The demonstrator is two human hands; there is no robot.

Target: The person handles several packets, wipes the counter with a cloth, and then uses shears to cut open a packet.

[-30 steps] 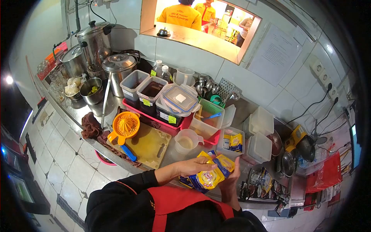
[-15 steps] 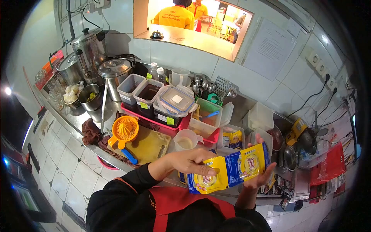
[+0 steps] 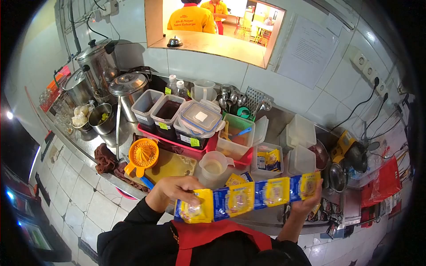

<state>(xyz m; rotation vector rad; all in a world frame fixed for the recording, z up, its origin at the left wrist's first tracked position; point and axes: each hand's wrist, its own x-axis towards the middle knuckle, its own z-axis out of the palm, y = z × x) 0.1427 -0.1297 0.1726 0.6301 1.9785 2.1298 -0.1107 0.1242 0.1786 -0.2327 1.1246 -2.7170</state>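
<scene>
A joined strip of yellow and blue sachets (image 3: 240,198) is stretched out in front of my chest. My left hand (image 3: 178,190) pinches its left end, thumb on top, where the sachets look folded over one another. At the other end, my right hand (image 3: 307,202) grips the last sachet. Just behind the strip, more yellow and blue sachets (image 3: 234,180) lie on the counter, partly hidden. Further back, a clear plastic box (image 3: 265,172) contains similar sachets (image 3: 269,158). Beside it stands a clear measuring jug (image 3: 214,167).
An orange citrus juicer (image 3: 144,153) rests by a cutting board (image 3: 179,165) on the left. Tubs of dark liquid (image 3: 167,111) stand in a red tray. Steel pots (image 3: 128,84) are at the back left; pans (image 3: 336,176) are at the right. Two people in yellow shirts (image 3: 191,20) appear beyond the hatch.
My hands have moved apart, my left hand going leftward. The strip has unfolded from a short length to a longer one, showing several sachets in a row.
</scene>
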